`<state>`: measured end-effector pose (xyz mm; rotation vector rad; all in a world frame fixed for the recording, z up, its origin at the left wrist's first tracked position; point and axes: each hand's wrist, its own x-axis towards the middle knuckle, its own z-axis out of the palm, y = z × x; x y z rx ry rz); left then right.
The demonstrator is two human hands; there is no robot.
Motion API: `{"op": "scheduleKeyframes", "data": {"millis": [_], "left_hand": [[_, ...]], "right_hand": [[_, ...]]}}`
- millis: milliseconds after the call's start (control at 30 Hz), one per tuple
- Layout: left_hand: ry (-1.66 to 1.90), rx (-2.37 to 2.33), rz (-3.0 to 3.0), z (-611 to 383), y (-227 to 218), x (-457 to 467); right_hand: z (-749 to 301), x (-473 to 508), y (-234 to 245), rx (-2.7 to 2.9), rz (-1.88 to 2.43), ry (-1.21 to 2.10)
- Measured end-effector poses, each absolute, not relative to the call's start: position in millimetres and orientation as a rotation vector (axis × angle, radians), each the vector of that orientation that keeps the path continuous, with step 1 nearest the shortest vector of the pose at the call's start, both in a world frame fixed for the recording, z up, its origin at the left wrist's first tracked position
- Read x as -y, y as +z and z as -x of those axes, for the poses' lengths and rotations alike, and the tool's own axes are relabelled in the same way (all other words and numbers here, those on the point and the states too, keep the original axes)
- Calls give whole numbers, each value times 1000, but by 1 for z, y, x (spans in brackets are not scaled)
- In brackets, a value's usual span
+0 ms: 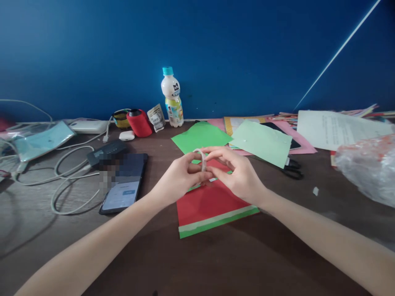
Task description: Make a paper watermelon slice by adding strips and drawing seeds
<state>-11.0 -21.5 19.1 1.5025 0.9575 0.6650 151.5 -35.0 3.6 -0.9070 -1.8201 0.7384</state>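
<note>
Nearest, under both forearms [105,242], a dark counter [191,267]. On it, directly below the hands, a red sheet [210,201], laid flat and a little turned, with a pale strip [216,217] and a green band [219,223] along the near edge; placed in the middle probably for easy reach from both sides. Just above this sheet, a pale ring [203,159], perhaps a roll of tape, held on edge, so likely easier to turn with the fingers. Closed on the ring from one side, the left hand [175,181], with thumb lower and fingers higher, seemingly for keeping it steady. Closed on it from the other side, the right hand [239,172], with fingertips brought together, perhaps for finer handling; because of the overlapping fingers, impossible to tell the exact contact.

To the left, a phone [120,195], lying face up with lit screen, probably for easy viewing. Just behind it, a dark device [108,151] and a loosely looped cable [55,201]. To the right, black handles [293,170], probably of scissors, at the edge of a pale green sheet [262,142], pointing outward, so handy for picking up. Beside this, a bright green sheet [200,136], perhaps set back for working room.

Farther, a capped bottle [173,98], upright near the blue wall [216,49], probably safe there from the elbows.
</note>
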Motion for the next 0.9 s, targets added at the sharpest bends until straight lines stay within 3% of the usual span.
{"op": "scheduleKeyframes", "data": {"millis": [333,767,900], "left_hand": [[684,-964,-1542,11,20,21],[579,-973,-1681,9,21,22],[524,-946,-1744,10,23,25]], "right_hand": [[-154,33,5,1741,844,911],[-154,31,4,1853,947,468],[-155,30,3,1918,891,488]]}}
